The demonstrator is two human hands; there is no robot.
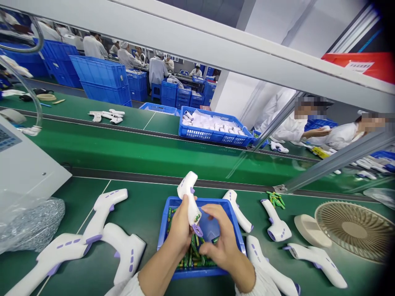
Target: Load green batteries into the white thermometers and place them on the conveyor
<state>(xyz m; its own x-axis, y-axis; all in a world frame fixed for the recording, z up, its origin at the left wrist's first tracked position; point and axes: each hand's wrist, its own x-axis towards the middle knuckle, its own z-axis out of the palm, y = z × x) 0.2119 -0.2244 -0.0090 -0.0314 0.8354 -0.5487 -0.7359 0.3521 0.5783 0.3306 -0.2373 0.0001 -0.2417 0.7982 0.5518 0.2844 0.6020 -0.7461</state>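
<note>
At far left, a pale machine (27,164) stood behind a clear bag (43,226), its contents too blurred to name. Next came three white-and-purple devices (66,251) on the green bench (148,197), the lowest with its long axis slanting from lower left to upper right.

At center, above a blue bin (161,230), a worker's left hand (180,226) gripped a white device (187,188) around its handle, thumb laid along the body. The device was held nearly upright, its long axis leaning a little, top to the left and base to the right. Its bent head pointed up and away from the worker, the purple trigger (192,190) faced right, and the handle pointed down toward the bin. At the lower end, a purple cap (197,230) hung open below green-tinted contents. Loose green batteries (188,260) lay in the bin at mixed angles.

Just right of the handle, the right hand (225,232) was curved and open, thumb and fingers spread apart; whether a fingertip touched the device could not be told. Beyond, a blue tray (212,137) held more white pieces.

To the right, four more devices (239,211) lay on the bench, each slanting from upper left to lower right. Near them sat a small pile of green cells (275,200) and, at far right, a beige fan (354,230).
</note>
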